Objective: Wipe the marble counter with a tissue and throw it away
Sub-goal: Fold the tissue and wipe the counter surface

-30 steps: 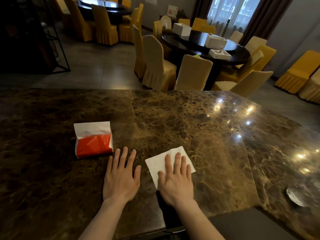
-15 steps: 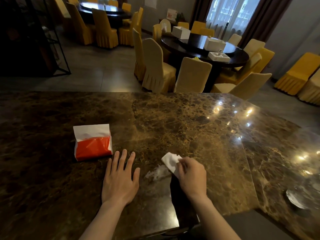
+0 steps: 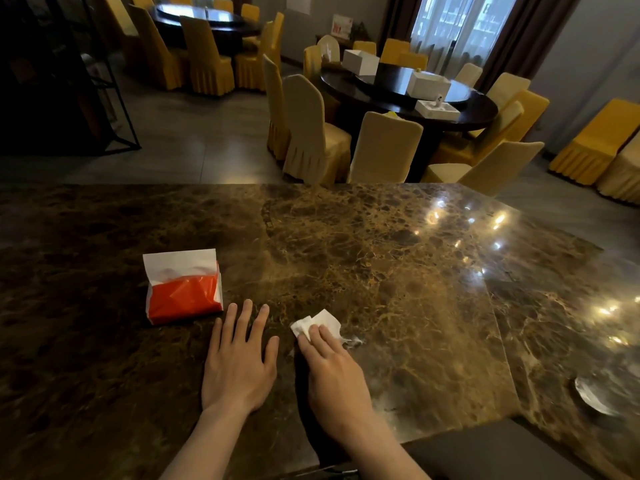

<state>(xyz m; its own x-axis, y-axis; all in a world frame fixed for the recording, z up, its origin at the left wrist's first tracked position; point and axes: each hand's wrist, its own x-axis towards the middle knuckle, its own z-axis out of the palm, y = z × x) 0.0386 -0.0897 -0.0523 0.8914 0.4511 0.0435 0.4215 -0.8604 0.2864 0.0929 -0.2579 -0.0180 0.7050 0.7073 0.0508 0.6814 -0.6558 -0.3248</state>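
A crumpled white tissue (image 3: 320,322) lies on the brown marble counter (image 3: 398,271), pressed down under the fingers of my right hand (image 3: 334,372). My left hand (image 3: 239,362) rests flat on the counter just left of it, fingers spread, holding nothing. An orange and white tissue pack (image 3: 183,287) stands on the counter beyond my left hand, a white tissue sticking up from its top.
A shiny round dish (image 3: 594,396) sits at the counter's right end. Beyond the counter's far edge stand a dark round dining table (image 3: 408,98) with white boxes and yellow-covered chairs (image 3: 311,133). A dark metal rack (image 3: 69,81) stands at the far left.
The tissue lay flat under my right palm, then was bunched up between my fingers. My right hand has now slid left with it, pressing it on the marble. My left hand stayed put.
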